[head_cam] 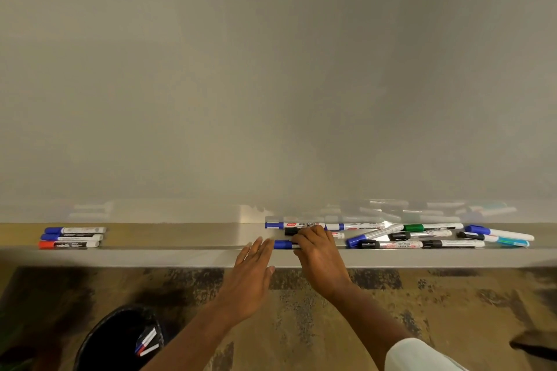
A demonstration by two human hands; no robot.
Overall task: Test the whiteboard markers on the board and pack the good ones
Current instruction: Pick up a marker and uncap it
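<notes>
Flat on the whiteboard tray — three capped markers aligned left; jumbled marker heap right

Down below, a mottled brown-and-black floor is spreading across the bottom. A black bin is sitting on it at the lower left, and a dark shape, too unclear to identify, is poking in at the right edge.

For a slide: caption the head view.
Right hand grips a blue-capped marker on the whiteboard tray, left hand open beside it; three markers lie far left, a loose pile right.
</notes>
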